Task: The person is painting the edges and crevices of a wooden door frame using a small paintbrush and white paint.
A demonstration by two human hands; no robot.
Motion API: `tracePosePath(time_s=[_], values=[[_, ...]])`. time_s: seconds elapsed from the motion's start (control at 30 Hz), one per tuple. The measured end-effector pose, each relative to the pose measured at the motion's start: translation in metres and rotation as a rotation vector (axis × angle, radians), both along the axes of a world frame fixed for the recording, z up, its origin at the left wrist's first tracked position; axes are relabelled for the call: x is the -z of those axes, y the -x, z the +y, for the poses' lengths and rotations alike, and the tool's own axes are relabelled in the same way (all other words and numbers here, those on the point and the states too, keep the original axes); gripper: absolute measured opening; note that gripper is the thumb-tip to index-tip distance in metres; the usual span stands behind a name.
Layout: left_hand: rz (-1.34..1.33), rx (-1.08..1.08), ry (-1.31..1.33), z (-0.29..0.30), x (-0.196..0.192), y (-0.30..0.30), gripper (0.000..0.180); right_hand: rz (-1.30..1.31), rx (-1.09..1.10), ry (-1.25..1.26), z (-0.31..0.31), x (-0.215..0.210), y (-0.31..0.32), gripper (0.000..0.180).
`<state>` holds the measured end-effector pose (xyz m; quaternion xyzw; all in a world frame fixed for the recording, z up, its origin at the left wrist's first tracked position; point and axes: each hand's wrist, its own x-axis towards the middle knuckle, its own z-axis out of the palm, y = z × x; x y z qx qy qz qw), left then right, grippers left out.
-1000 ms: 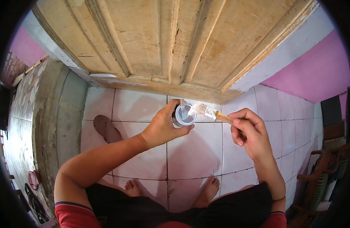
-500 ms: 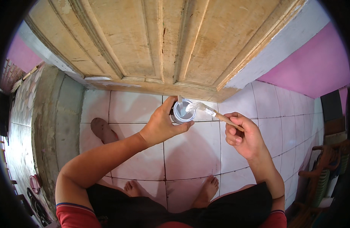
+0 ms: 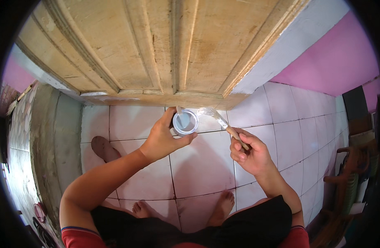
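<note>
My left hand [image 3: 159,139] is wrapped round a small open paint can [image 3: 185,132], thumb at its near right side. Light grey-white paint [image 3: 187,120] shows inside, and a pale flat stick [image 3: 180,115] leans at the far rim. In my right hand [image 3: 254,156], thumb and fingers pinch the wooden handle of a paintbrush [image 3: 234,134]. Its white, paint-coated bristles [image 3: 209,112] point up and left, close beside the can's right rim; I cannot tell whether they touch it. Both hands are above the floor, in front of a panelled wooden door [image 3: 152,49].
White frame paint [image 3: 276,53] borders the door on the right, by a pink wall [image 3: 322,49]. A sandal [image 3: 104,149] lies on the tiled floor [image 3: 136,173] at left. A raised concrete ledge [image 3: 45,144] runs along the left; wooden furniture [image 3: 351,167] stands at right. My bare feet [image 3: 223,204] are below.
My view has shifted, so the door appears further left. The brush has tilted more upright, its bristles moving from over the can's mouth to beside its rim. Both hands keep their hold.
</note>
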<state>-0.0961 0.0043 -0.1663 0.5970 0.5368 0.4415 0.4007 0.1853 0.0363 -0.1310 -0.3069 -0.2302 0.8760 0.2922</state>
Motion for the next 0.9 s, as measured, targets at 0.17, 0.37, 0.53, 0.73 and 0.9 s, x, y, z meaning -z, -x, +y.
tracePosePath(time_s=[0.17, 0.37, 0.53, 0.73, 0.9], values=[[0.064, -0.033, 0.079, -0.003, 0.01, 0.008, 0.059, -0.003, 0.148, -0.071, -0.004, 0.02, -0.023, 0.037], [0.147, -0.028, 0.021, -0.008, 0.02, 0.019, 0.058, -0.159, 0.396, -0.133, -0.002, 0.072, -0.046, 0.031], [0.01, 0.012, 0.081, -0.012, 0.02, 0.021, 0.054, -0.389, 0.502, -0.157, 0.005, 0.115, -0.044, 0.031], [0.025, 0.011, 0.165, -0.015, 0.014, 0.022, 0.053, -0.332, 0.57, -0.227, 0.031, 0.118, -0.03, 0.03], [0.058, 0.0, 0.195, -0.02, 0.014, 0.027, 0.052, -0.305, 0.617, -0.405, 0.027, 0.084, -0.019, 0.029]])
